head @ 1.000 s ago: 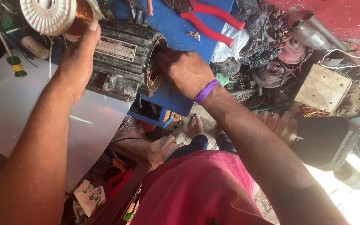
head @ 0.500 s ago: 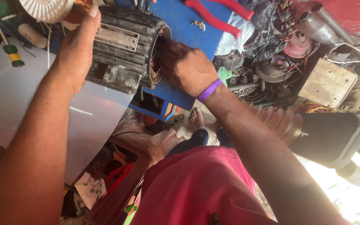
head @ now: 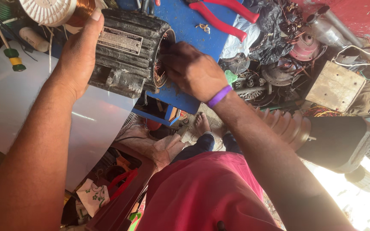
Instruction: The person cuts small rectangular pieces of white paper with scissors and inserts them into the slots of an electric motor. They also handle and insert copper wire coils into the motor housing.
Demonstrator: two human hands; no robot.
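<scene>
Nearest the camera, a red shirt is filling the lower view, with a bare foot showing on the floor below the blue surface. From here both forearms are reaching up to a dark, ribbed motor lying on its side at the near edge of that surface, its open end facing right.

The left hand is pressing flat against the motor's closed end, fingers spread wide and gripping nothing, simply bracing the casing. The right hand, a purple band at its wrist, is working at the open mouth, where copper windings are showing inside. Its fingers are bunched together and curling into the opening; whether they are pinching a wire I cannot tell, since the knuckles are hiding the tips.

To do this well, I judge the left palm should be keeping the housing from rolling while the right works gently, since thin enamelled wire probably kinks or scrapes easily against the rim.

Farther off, red-handled pliers are lying on the surface, a spool of copper wire is standing beyond the left hand, and a heap of motor parts is lying to the right.
</scene>
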